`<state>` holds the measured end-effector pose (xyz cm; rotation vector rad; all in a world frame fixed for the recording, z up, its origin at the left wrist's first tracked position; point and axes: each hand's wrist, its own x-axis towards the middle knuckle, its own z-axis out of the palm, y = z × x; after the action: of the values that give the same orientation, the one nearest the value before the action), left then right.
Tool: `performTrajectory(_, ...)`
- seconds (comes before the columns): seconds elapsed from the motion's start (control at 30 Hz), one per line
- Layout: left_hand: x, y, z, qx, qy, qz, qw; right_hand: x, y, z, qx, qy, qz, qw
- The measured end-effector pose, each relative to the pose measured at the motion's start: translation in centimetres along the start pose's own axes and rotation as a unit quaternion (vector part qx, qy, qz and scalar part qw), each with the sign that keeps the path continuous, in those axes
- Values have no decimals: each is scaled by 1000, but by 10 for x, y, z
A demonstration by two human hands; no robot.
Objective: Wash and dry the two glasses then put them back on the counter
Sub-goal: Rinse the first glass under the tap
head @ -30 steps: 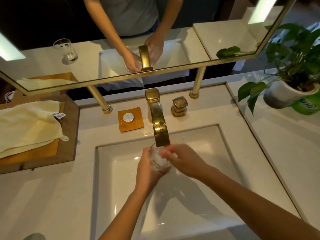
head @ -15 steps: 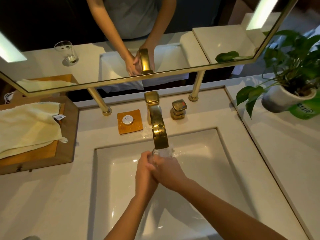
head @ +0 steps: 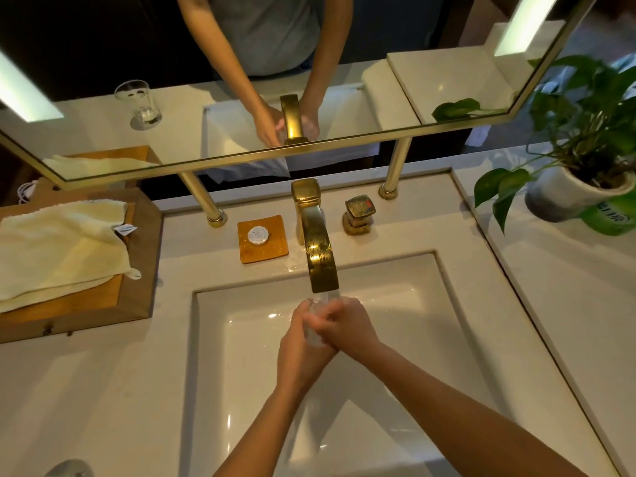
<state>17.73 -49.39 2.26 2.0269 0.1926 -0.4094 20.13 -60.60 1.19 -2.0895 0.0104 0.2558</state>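
Observation:
A clear glass (head: 316, 335) is held over the white sink (head: 241, 339), just under the gold faucet spout (head: 320, 266), with water running onto it. My left hand (head: 299, 349) grips the glass from the left. My right hand (head: 349, 327) curls over it from the right and hides most of it. The mirror shows a second clear glass (head: 138, 105) standing upright on the counter; a grey rounded shape (head: 69, 469) at the bottom left edge may be that glass.
A cream towel (head: 58, 246) lies on a wooden tray (head: 137, 304) left of the sink. A soap dish (head: 262, 238) with a round soap and a gold tap handle (head: 358, 215) flank the faucet. A potted plant (head: 578, 187) stands at the right.
My right hand has moved from the glass's rim to wrap over the glass, covering more of it. Both hands stay under the spout.

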Motion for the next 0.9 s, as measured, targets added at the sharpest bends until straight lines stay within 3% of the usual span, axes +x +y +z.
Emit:
performTrajectory(0.1,4,-3,-8,-110,-65,-56,990,8,0,7,56,23,109,992)
performTrajectory(0.17,6,-1,-18,-264,-95,-146,949,11,-2,-1,162,-5,182,970)
performTrajectory(0.27,12,5,-24,-388,-73,-216,893,15,-13,-5,364,-38,307,879)
performTrajectory(0.33,18,10,-17,-428,2,-246,870,19,-19,2,454,-42,400,795)
performTrajectory(0.4,24,20,-11,-439,59,-285,850,21,-18,10,512,-28,434,740)
performTrajectory(0.43,27,22,-8,-412,68,-293,860,19,-18,11,522,-17,425,739)
performTrajectory(0.5,28,27,-4,-378,79,-293,875,17,-15,6,495,3,373,785)
performTrajectory(0.57,28,29,-1,-388,104,-307,863,9,-15,1,457,-20,304,835)
performTrajectory(0.73,35,25,-5,-396,128,-339,844,-11,-14,-1,322,-81,203,921)
performTrajectory(0.8,33,21,-10,-420,59,-324,845,-9,-16,-6,312,-54,210,925)
performTrajectory(0.9,30,20,-20,-461,-88,-246,848,0,-17,-22,396,-72,279,872)
